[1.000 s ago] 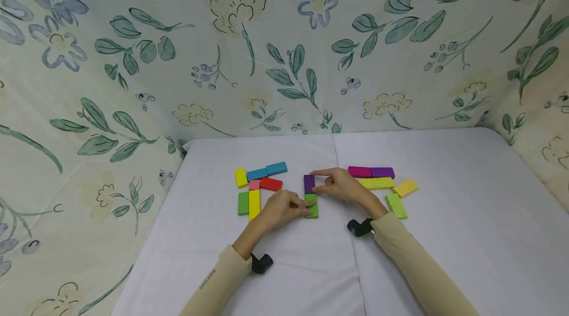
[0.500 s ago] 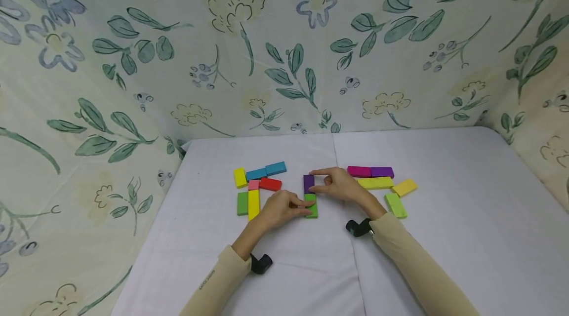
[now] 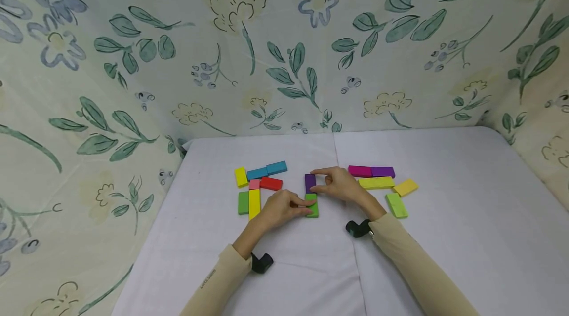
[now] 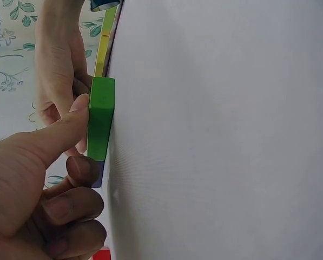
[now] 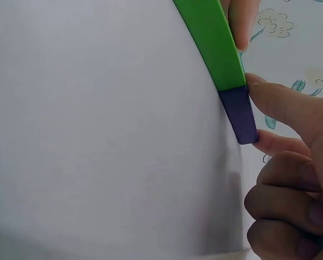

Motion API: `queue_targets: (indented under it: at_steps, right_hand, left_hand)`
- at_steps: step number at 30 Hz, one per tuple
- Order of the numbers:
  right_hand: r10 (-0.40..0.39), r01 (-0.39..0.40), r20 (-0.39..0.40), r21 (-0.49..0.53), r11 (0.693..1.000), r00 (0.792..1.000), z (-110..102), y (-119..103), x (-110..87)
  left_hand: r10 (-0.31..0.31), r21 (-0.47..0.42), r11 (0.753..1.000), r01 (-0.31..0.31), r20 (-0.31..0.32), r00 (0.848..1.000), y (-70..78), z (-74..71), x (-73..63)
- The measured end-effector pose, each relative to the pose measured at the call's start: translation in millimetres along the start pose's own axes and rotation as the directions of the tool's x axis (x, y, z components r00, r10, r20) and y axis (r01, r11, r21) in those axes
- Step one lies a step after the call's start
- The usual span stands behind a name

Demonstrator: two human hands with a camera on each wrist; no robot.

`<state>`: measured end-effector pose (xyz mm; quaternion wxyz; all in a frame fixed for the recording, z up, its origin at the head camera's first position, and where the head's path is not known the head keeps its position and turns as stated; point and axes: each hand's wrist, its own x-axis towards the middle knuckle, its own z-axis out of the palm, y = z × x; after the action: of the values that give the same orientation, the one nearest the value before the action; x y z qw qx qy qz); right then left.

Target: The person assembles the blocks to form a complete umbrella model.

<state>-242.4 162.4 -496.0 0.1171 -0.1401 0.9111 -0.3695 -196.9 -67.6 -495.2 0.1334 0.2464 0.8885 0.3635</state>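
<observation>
In the head view a purple block (image 3: 309, 183) and a green block (image 3: 312, 211) lie end to end on the white cloth, forming a short upright line. My left hand (image 3: 280, 210) pinches the green block from the left between thumb and index finger. From the right, my right hand (image 3: 340, 184) holds the purple block, index finger at its far end and thumb near the joint with the green one. The right wrist view shows the purple block (image 5: 239, 116) butted against the green block (image 5: 215, 46). My other right fingers are curled away from the blocks.
On the left sits a cluster of blocks: yellow (image 3: 254, 203), green (image 3: 243, 203), pink (image 3: 254, 184), red (image 3: 271, 183) and blue (image 3: 276, 167). Right of my right hand lie magenta (image 3: 359, 171), purple (image 3: 383, 172), yellow-green (image 3: 376, 183) and orange-yellow (image 3: 405, 187) blocks. A floral curtain (image 3: 284, 59) hangs behind the table.
</observation>
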Motion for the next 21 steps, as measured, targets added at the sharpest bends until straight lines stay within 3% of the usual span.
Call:
queue_targets:
  at_steps: [13,17,21]
  right_hand:
    - [-0.035,0.035,-0.024,0.012,0.999,0.999,-10.8,3.9,-9.8]
    - [-0.050,0.050,-0.077,-0.005,0.999,0.996,-32.3,13.2,-31.5]
    - [-0.013,0.011,-0.113,-0.021,1.000,0.994,-56.8,29.3,-64.4]
  left_hand:
    - [0.004,-0.021,1.000,-0.004,0.020,1.000,0.3,-0.7,2.6]
    - [-0.032,-0.043,0.998,0.034,0.040,0.999,-0.1,-0.6,2.3]
    - [-0.047,-0.062,0.997,0.050,0.047,0.998,-1.2,-1.2,0.9]
